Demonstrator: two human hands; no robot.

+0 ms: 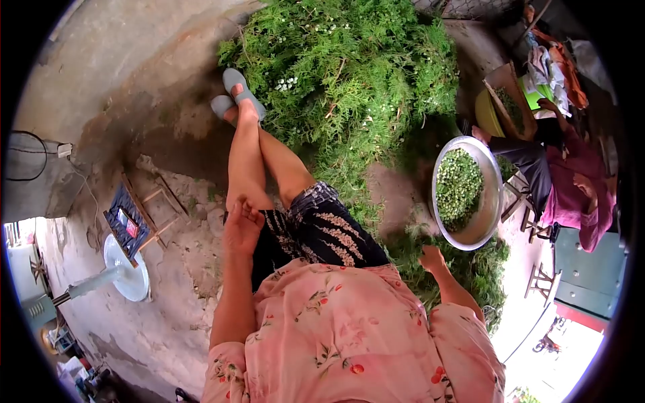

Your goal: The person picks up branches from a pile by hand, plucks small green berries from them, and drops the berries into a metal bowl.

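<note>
My left hand (243, 225) is raised near my knee, palm up, with its fingers loosely bent and nothing visible in them. My right hand (432, 258) is closed low at my side, beside feathery green cuttings (463, 275) on the floor. Whether it grips anything is hidden. Just beyond it stands a wide metal basin (494, 205), partly filled with small pale-green cones or fruit (459, 185). Past my crossed legs lies a large heap of feathery green branches (349, 74), dotted with pale fruit.
Another person in a maroon top (571, 174) sits at the right, near a yellow tub (487, 113). At left are a small wooden folding stool (127, 218) with a dark woven seat and a pale stand with a round base (134, 285). A cable (87, 181) runs along the left.
</note>
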